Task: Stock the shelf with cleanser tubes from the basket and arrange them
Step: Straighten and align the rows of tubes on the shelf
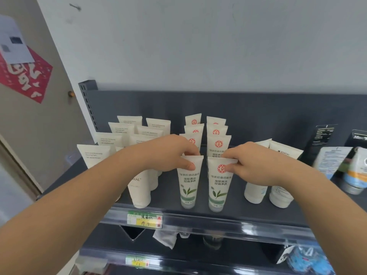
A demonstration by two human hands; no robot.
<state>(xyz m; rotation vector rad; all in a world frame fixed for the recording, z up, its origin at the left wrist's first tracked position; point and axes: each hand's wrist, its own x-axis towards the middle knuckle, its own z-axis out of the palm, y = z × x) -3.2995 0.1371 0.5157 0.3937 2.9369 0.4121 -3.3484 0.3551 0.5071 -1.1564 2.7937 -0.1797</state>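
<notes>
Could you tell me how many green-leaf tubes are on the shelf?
8, two columns of four: left hand pinches the left front tube, right hand the right front tube, three behind each. More may be hidden.

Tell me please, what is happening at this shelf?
A person is stocking the shelf. The left hand pinches the top of the left front tube, and the right hand pinches the right front tube. Both tubes stand cap-down near the shelf's front edge, with rows of matching tubes behind them.

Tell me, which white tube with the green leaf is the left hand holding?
The front white green-leaf tube of the left row; the left hand pinches its top edge.
</notes>
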